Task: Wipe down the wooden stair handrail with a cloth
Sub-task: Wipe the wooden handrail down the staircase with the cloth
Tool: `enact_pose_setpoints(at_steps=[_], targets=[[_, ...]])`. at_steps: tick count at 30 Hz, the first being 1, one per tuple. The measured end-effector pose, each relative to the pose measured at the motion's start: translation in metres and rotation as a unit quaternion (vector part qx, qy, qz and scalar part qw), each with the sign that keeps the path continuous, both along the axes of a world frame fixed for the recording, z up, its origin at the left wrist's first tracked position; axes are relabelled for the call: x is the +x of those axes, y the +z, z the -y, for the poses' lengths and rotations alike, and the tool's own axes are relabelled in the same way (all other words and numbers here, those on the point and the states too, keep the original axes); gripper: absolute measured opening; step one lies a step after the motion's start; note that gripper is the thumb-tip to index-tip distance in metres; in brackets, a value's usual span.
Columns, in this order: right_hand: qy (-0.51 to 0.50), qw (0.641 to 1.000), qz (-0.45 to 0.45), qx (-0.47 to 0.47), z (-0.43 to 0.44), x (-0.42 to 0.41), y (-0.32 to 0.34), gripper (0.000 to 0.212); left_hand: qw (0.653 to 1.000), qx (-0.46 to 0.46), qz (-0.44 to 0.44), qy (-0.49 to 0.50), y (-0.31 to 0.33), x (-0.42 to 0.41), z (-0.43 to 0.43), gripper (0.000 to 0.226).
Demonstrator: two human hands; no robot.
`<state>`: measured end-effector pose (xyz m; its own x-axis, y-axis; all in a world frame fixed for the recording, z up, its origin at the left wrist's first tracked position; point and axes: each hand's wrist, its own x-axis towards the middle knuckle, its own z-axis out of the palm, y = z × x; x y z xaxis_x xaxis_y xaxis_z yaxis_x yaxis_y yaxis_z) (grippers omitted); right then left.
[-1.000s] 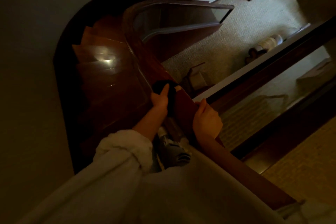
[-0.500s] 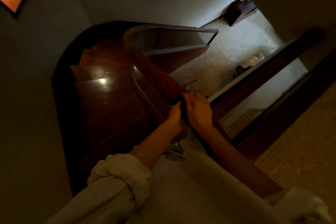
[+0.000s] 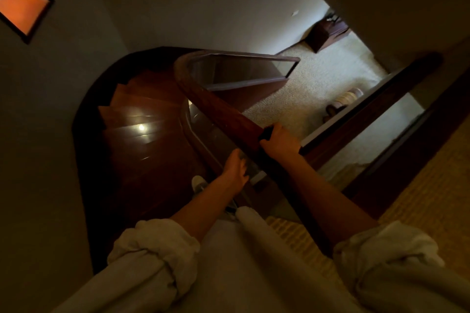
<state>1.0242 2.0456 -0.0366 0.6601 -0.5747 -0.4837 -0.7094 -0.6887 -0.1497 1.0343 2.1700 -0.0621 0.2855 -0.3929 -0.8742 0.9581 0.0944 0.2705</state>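
Note:
The dark wooden handrail (image 3: 218, 104) curves down from centre frame toward the lower flight of stairs. My right hand (image 3: 281, 141) lies over the top of the rail, its fingers curled round a dark cloth (image 3: 265, 133) that shows only as a small black patch at my fingertips. My left hand (image 3: 235, 168) hangs lower and to the left, beside the glass panel under the rail, with relaxed fingers and nothing in it.
Polished wooden steps (image 3: 142, 129) wind down to the left, with a bright light reflection. Beige carpet (image 3: 312, 89) covers the floor below, where a small dark cabinet (image 3: 324, 33) and shoes (image 3: 343, 100) stand. A second dark rail (image 3: 368, 109) runs along the right.
The cloth passed from my left hand to my right, which now holds it on the rail. My left hand came off the rail and dropped beside the glass panel.

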Motion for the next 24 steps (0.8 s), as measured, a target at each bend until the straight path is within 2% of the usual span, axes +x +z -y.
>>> enact_pose_setpoints(at_steps=[4, 6, 9, 13, 15, 18, 20, 24], targets=[[-0.115, 0.976, -0.010, 0.187, 0.050, 0.010, -0.018, 0.051, 0.999, -0.023, -0.027, 0.028, -0.025, 0.019, -0.001, 0.071], [-0.125, 0.969, -0.014, 0.211, 0.057, 0.019, -0.035, 0.057, 0.999, -0.026, -0.020, 0.031, -0.036, 0.030, 0.003, 0.072], [-0.114, 0.966, -0.023, 0.232, 0.056, 0.053, -0.064, 0.063, 0.999, -0.035, -0.006, 0.038, -0.061, 0.051, 0.017, 0.059], [-0.106, 0.948, -0.018, 0.298, 0.054, 0.108, -0.106, 0.062, 0.998, -0.035, 0.025, 0.041, -0.149, 0.072, 0.041, 0.105], [-0.097, 0.938, -0.011, 0.332, 0.058, 0.113, -0.111, 0.051, 0.998, -0.030, 0.019, 0.043, -0.146, 0.078, 0.040, 0.097], [-0.069, 0.923, -0.019, 0.378, 0.070, 0.087, -0.101, 0.033, 0.996, -0.057, 0.007, 0.063, -0.122, 0.083, 0.033, 0.068], [-0.066, 0.922, -0.034, 0.380, 0.073, 0.082, -0.100, 0.024, 0.996, -0.050, -0.006, 0.070, -0.119, 0.085, 0.033, 0.067], [-0.121, 0.921, -0.023, 0.371, 0.058, 0.132, -0.128, 0.048, 0.999, -0.013, -0.017, 0.049, -0.116, 0.088, 0.035, 0.065]])
